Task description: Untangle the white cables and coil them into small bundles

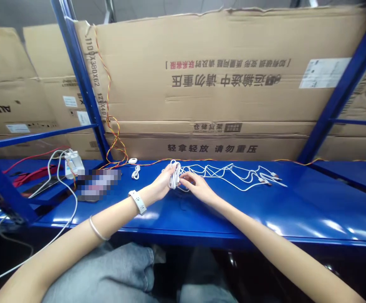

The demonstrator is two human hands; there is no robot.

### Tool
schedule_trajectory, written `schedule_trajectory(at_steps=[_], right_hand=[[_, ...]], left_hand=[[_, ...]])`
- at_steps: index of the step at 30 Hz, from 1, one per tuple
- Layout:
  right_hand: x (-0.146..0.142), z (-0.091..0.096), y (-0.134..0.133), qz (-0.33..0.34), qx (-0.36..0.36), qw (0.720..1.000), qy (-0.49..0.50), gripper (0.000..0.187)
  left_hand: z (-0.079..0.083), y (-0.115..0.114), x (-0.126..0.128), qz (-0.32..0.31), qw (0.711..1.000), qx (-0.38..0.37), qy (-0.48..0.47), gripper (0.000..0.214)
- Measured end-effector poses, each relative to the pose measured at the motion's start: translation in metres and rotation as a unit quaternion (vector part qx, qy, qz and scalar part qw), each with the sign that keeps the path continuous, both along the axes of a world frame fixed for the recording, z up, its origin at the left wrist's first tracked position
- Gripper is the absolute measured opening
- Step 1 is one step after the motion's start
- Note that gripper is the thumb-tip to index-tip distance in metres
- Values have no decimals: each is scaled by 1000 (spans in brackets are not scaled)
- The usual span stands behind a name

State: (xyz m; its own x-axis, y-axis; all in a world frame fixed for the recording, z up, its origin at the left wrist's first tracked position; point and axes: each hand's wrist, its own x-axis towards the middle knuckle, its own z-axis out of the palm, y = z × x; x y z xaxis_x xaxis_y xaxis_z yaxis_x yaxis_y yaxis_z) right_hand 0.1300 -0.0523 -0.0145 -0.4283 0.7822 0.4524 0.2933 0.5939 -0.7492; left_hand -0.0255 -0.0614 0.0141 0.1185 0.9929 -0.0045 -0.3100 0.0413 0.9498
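Observation:
My left hand (164,184) is closed around a coiled white cable (174,179), held just above the blue shelf (183,214). Close on its right, my right hand (198,187) has thumb and fingers pinched near the coil's side; what lies between those fingertips is too small to make out. Behind my right hand, several loose white cables (230,172) stretch across the shelf, their plug ends (271,177) out to the right. A small bundled white cable (136,172) lies left of my left hand, with a small white rounded piece (133,160) behind it.
A white power strip (73,162) with cords stands at the left, beside a blurred flat object (99,185). Twisted red-yellow wire (116,141) runs down the cardboard backing (227,105) and along the shelf's rear. Blue uprights (78,71) frame the shelf.

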Motion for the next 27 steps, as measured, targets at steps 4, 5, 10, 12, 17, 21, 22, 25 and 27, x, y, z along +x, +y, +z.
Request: schedule_trajectory(at_steps=[4,5,10,12,17,21,22,25,27], right_hand=[[-3,-6,5,29,-72,992,100,29],[-3,-7,5,31,-78,989,119,28],[2,-5,7,-13,-80,987,137,25],[8,0,8,-38,-74,986,147,27],[37,21,12,-53,-125,978,157,33],[73,33,24,-106,-112,971,184,36],[84,35,28,-121,-103,970,184,37],[125,37,44,-156,-89,970,162,40],[157,39,56,-205,-85,963,156,40]], left_hand=[[8,-2,3,-17,1000,22,1,13],[9,-2,4,-19,1000,16,0,14],[2,1,10,-28,998,-44,-24,35],[0,6,7,-17,998,-49,-26,35],[6,26,-19,42,997,-63,-8,18],[13,44,-46,37,998,-59,0,23],[13,48,-51,37,998,-44,10,21],[10,59,-61,57,996,-9,62,16],[8,67,-65,86,991,3,103,15]])
